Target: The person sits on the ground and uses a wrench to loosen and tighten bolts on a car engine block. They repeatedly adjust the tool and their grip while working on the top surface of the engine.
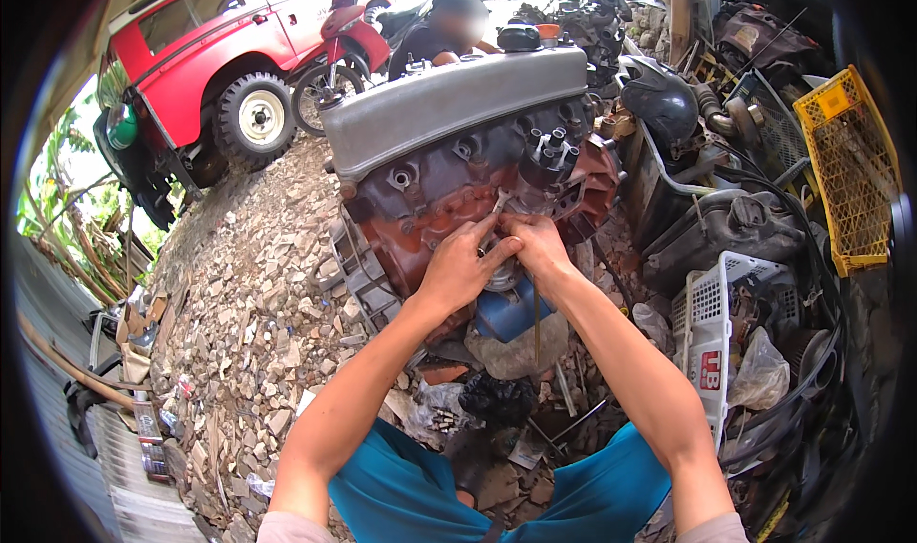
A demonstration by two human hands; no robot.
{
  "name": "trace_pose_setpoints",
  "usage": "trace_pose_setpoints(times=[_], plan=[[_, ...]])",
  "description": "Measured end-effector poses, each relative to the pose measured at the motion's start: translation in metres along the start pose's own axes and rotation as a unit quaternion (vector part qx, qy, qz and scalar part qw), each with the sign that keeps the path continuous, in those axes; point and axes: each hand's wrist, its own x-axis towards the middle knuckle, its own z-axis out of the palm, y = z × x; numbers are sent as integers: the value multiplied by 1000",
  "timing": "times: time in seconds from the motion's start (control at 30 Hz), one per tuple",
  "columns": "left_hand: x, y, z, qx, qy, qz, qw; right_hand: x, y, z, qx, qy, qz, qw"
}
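Note:
An engine block (435,223), reddish-brown with a long grey valve cover (458,108), stands in front of me. My left hand (468,268) rests against its near side, index finger stretched upward and thumb toward the right hand; its other fingers are hidden. My right hand (538,244) meets it there, fingers curled together at the block. A small metal end (501,200), like a spanner's tip, shows just above the fingertips; what they hold is mostly covered. Below the hands is a blue cylindrical oil filter (508,310). A black distributor cap (548,157) sits above the right hand.
Rubble (239,323) covers the ground at left. White (707,323) and yellow crates (850,170) with parts stand at right, near a black helmet (659,99). Behind the engine are a person (430,42), a red motorcycle (353,37) and a red off-road vehicle (201,56).

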Motion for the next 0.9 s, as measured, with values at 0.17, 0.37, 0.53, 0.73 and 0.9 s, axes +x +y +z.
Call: trace_pose_setpoints(times=[0.17, 0.37, 0.53, 0.73, 0.9], plan=[[-2, 7, -13, 35, -8, -12, 999, -2, -1, 3, -30, -12, -13, 999], [0, 9, -24, -18, -34, -91, 995, 6, 6, 0, -135, 24, -13, 990], [-6, -30, -27, 36, 3, -81, 996, 5, 7, -1, -156, 58, -8, 986], [-6, -35, -41, 82, -8, -100, 992, 7, 3, -8, -102, 54, -2, 993], [-3, -14, -29, 92, -54, -145, 984, 10, 9, -15, -130, 59, -1, 990]])
